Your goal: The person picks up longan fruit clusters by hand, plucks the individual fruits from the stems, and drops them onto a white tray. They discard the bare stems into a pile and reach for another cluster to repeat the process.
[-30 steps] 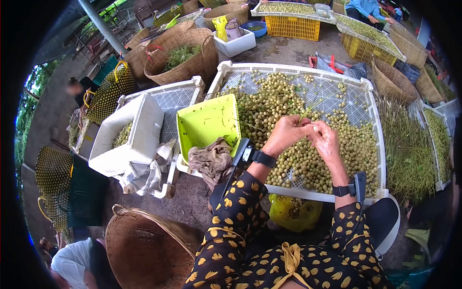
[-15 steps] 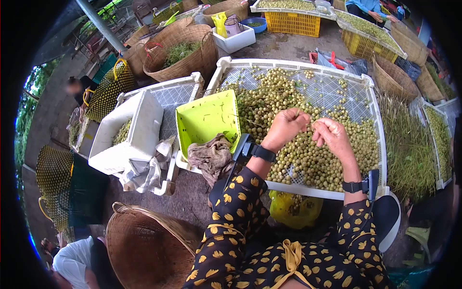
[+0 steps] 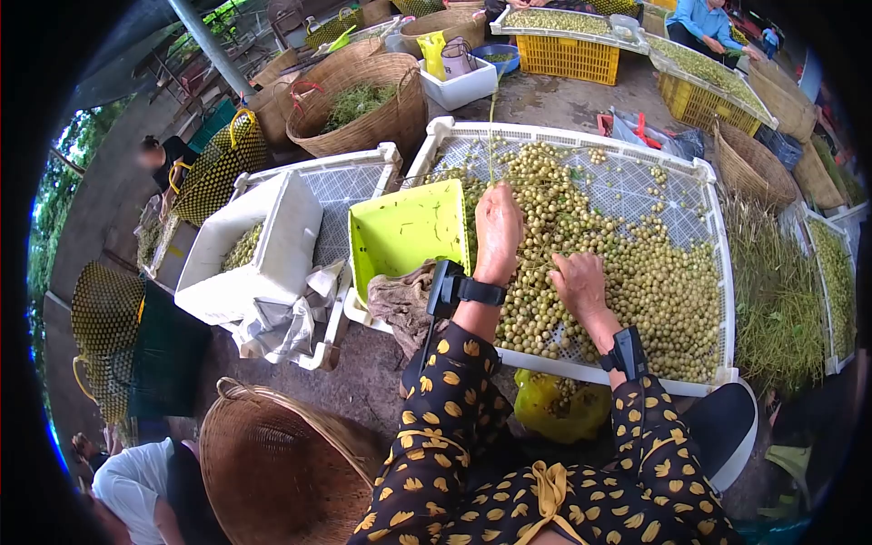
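Observation:
Closed fingers of my left hand (image 3: 499,232) hold a thin green stem (image 3: 491,150) that points up and away from me over the tray's left part. My right hand (image 3: 579,283) is low over the small round yellow-green fruits (image 3: 627,291), its fingers curled down against them. Whatever those fingertips may hold is hidden. The fruits lie heaped in a white mesh tray (image 3: 722,300), thickest in the middle and front. Left of my left wrist stands a lime-green bin (image 3: 409,227) with dark bits stuck inside. A crumpled brownish cloth (image 3: 404,300) hangs over its near edge.
A white foam box (image 3: 295,218) lies tilted on another tray at left. A large wicker basket (image 3: 272,454) stands at lower left, and a yellow bag (image 3: 563,409) sits under the tray. Bare stalks (image 3: 772,291) are piled at right. Other people (image 3: 699,23) are nearby.
My hands, close together over the fruits before, have separated. My left hand has moved left and now shows a long stem; my right hand has lowered toward the fruits. The view has shifted slightly.

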Demonstrator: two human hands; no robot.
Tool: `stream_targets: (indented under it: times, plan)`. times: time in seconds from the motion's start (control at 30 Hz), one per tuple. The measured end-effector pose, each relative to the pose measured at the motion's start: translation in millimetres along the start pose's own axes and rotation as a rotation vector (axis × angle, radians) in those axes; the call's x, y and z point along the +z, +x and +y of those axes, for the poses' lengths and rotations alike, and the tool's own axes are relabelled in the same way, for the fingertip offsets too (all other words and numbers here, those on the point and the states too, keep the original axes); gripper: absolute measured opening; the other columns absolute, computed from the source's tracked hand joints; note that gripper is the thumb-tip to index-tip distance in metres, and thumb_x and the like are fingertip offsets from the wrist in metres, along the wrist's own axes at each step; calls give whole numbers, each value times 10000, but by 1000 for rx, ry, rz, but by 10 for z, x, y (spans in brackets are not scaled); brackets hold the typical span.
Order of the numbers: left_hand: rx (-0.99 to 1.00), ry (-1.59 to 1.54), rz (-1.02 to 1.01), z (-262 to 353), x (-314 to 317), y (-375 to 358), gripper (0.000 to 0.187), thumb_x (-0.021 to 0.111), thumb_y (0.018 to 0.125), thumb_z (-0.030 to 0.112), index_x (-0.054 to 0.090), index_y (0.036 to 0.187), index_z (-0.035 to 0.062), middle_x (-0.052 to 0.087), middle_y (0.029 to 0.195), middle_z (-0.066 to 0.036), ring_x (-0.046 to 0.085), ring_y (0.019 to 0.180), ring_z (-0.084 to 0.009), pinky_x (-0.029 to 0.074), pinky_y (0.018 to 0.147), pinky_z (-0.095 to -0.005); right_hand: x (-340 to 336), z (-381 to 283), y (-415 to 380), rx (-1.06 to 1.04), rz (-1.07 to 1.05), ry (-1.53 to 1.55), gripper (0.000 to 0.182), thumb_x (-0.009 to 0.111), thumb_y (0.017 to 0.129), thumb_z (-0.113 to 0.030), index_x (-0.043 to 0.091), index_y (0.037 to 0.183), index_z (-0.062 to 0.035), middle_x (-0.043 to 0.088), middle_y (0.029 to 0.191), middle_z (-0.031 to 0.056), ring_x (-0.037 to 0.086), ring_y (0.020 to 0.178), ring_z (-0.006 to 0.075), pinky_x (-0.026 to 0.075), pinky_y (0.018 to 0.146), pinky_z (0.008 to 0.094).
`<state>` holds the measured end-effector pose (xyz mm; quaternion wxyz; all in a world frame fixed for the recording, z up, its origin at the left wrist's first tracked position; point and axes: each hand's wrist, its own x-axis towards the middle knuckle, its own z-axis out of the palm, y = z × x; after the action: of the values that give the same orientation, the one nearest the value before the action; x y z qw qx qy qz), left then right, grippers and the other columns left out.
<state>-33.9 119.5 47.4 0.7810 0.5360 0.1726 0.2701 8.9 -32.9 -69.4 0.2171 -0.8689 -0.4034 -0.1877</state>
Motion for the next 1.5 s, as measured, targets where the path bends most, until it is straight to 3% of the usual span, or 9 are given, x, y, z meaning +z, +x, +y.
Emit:
stream_targets:
  times: [0.2, 0.3, 0.67, 0.83, 0.93, 1.13, 1.23, 1.27, 1.5]
  plan:
    - [-36, -140, -66, 35, -47, 12, 338, 324, 927, 303, 316, 631, 139, 289, 516, 20, 226, 393, -86, 143, 363, -243, -318, 302, -92, 304, 17, 370, 234, 595, 814, -180, 651, 992, -39, 614, 817, 155, 590, 755, 343, 473, 669, 400]
    - [58, -28, -145, -69, 38, -17, 328, 316, 921, 282, 327, 630, 129, 289, 518, 20, 244, 393, -91, 165, 361, -242, -629, 521, -74, 611, -54, 562, 232, 591, 838, -182, 633, 988, -10, 601, 722, 92, 559, 617, 165, 444, 585, 315]
    - [76, 420, -436, -1012, 695, -239, 235, 475, 933, 186, 626, 996, 17, 517, 619, 24, 460, 538, -51, 383, 503, -206, -1248, 518, -146, 554, 94, 1000, 194, 590, 880, -142, 616, 1003, 6, 577, 808, -21, 487, 690, 37, 405, 596, 201]
    - [-204, 207, -616, -620, 812, -422, 310, 452, 925, 229, 599, 1067, -4, 496, 639, 25, 426, 537, -53, 349, 489, -200, -1107, 573, -207, 349, 184, 513, 183, 607, 819, -92, 614, 971, 11, 563, 786, 85, 541, 655, 182, 436, 600, 295]
    - [50, 353, -512, -984, 862, -376, 323, 528, 872, 264, 607, 906, -47, 561, 608, -74, 516, 563, -124, 415, 519, -294, -1211, 456, -199, 249, 199, 249, 164, 590, 802, -87, 613, 941, -3, 566, 802, 145, 563, 719, 343, 448, 641, 411]
    - [228, 766, -271, -922, 868, -438, 263, 564, 843, 245, 603, 820, -14, 613, 714, -204, 597, 689, -371, 459, 636, -424, -1072, 467, -252, 301, 11, 535, 310, 615, 827, -135, 546, 1099, -4, 594, 903, 127, 596, 796, 246, 481, 685, 345]
    - [191, 716, -296, -874, 807, -350, 257, 554, 849, 243, 613, 815, -4, 612, 717, -197, 597, 696, -358, 457, 645, -418, -1069, 635, -281, 460, -78, 909, 385, 617, 866, -214, 522, 1162, 13, 617, 962, 96, 583, 860, 150, 487, 728, 282]
    - [336, 773, -311, -957, 770, -280, 248, 527, 890, 230, 647, 879, 13, 597, 643, -80, 533, 536, -155, 436, 537, -296, -1068, 711, -287, 488, -69, 888, 399, 618, 865, -227, 521, 1165, 18, 616, 969, 105, 585, 862, 153, 486, 728, 278]
    - [65, 506, -625, -816, 775, -250, 219, 471, 923, 192, 605, 873, 26, 553, 718, 9, 481, 619, -75, 415, 564, -232, -1136, 729, -252, 718, 73, 1001, 469, 586, 884, -326, 518, 1170, 39, 616, 995, 117, 575, 911, 151, 464, 774, 265]
